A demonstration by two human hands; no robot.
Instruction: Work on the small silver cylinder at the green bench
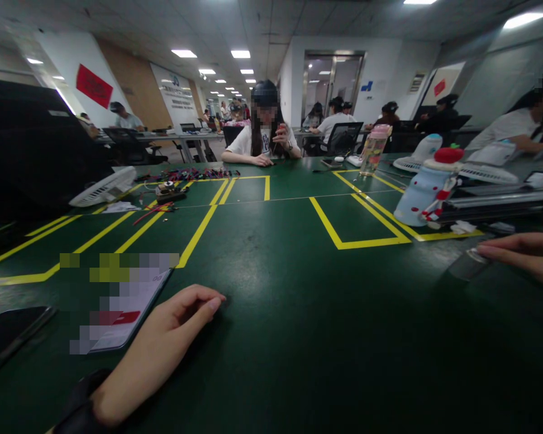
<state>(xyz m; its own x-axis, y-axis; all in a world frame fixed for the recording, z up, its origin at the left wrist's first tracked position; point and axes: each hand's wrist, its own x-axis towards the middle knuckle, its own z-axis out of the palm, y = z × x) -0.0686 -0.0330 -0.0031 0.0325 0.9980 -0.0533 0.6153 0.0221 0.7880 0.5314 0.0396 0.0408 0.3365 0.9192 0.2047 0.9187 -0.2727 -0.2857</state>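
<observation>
My left hand [176, 325] rests low over the green table, with a dark band at its wrist. Its thumb and forefinger are pressed together, and a small dark spot shows at their tips, too small to name. Beside it, to the left, lies a phone [129, 316] with a lit screen, partly pixelated. At the right edge, the fingers of my right hand [525, 253] pinch the top of a small grey cylinder [467, 265], which is tilted and close to the table surface.
Yellow tape [199, 235] marks the green table [271, 361]. A dark phone [13, 331] lies at far left; wires [190, 175] and a white fan [104, 188] are beyond. A blue bottle [423, 190] and a clear bottle [374, 150] stand right. A person [265, 129] sits opposite.
</observation>
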